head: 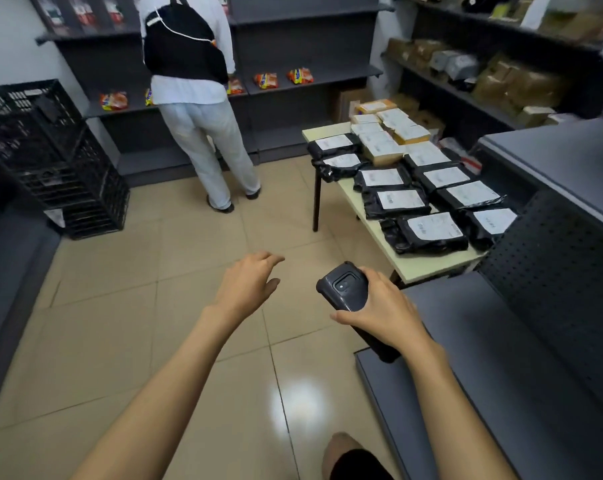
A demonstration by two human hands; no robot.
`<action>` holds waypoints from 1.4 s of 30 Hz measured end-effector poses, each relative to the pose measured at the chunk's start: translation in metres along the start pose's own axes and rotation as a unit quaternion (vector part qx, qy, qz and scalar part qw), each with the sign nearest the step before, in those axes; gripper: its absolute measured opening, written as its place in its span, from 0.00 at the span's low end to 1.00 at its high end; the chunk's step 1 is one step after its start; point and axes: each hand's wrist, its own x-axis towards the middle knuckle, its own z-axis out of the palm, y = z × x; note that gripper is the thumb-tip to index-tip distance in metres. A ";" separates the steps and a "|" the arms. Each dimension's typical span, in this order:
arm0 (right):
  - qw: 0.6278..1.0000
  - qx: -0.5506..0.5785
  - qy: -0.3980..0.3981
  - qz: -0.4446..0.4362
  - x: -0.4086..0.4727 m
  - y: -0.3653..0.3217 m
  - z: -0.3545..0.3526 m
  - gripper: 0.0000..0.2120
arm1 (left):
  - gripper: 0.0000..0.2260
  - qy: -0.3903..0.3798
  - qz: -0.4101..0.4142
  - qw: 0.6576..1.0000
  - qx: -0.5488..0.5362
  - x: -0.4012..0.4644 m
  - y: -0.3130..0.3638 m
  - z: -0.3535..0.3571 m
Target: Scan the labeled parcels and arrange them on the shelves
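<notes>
Right hand (383, 308) grips the scanner (345, 289) from above, held over the floor beside the low shelf (500, 358). Left hand (249, 282) holds nothing – fingers relaxed, reaching forward. Parcels (431, 232) lie label-up in rows on the counter (428, 266), ahead and to the right – black bags near, brown boxes farther back. A person (196, 98) stands at the far shelves (310, 77)

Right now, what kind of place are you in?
Probably a small parcel pickup shop or stockroom. A table is covered with labeled parcels, more wrapped packages fill the dark shelves, and the right hand grips a handheld scanner.
</notes>
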 end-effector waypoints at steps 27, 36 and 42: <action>0.979 0.011 0.028 0.202 0.574 0.040 -0.087 0.47 | 0.19 -0.100 0.165 0.981 -0.014 0.652 -0.081 0.069; 0.956 0.050 0.081 0.278 0.738 0.049 -0.127 0.47 | 0.21 -0.113 0.255 0.960 -0.028 0.868 -0.081 0.090; 0.943 0.044 0.071 0.322 0.809 0.071 -0.136 0.48 | 0.23 -0.144 0.256 0.955 -0.045 0.969 -0.073 0.121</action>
